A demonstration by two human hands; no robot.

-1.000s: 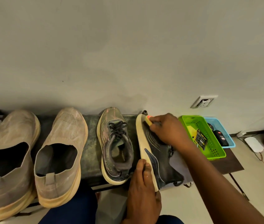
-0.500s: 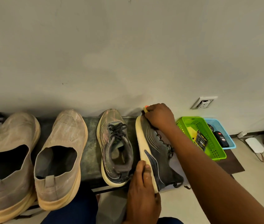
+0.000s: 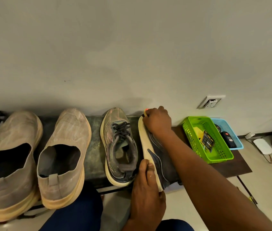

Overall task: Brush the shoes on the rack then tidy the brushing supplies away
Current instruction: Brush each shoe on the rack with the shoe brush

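**A hand brushes the tipped shoe on the rack**

No words on the shoes can be read. A black card (image 3: 208,142) in the green basket (image 3: 222,156) has yellow print, but it is too small to read.

The dark shoe (image 3: 157,152) lies tipped on its side on the rack (image 3: 93,152), a little right of the middle of the frame. Its pale sole faces left. The brush (image 3: 145,112) is at the toe end of this shoe, close to the wall. Only a small yellow and red bit of it shows.

The right hand (image 3: 157,121) is curled around the brush and holds it on the toe of the shoe. The left hand (image 3: 147,189) is at the heel end, lower in the frame. Its fingers are bent over the pale sole and grip it.

Just left of the tipped shoe stands a grey laced shoe (image 3: 119,147). Further left, two tan slip-on shoes (image 3: 63,155) sit side by side on the rack.

At the right of the frame the green basket sits on a dark board (image 3: 238,167), with a blue basket (image 3: 232,135) touching it behind. A dark thing with a red dot lies in the blue basket. A wall plug (image 3: 211,101) is above the baskets.
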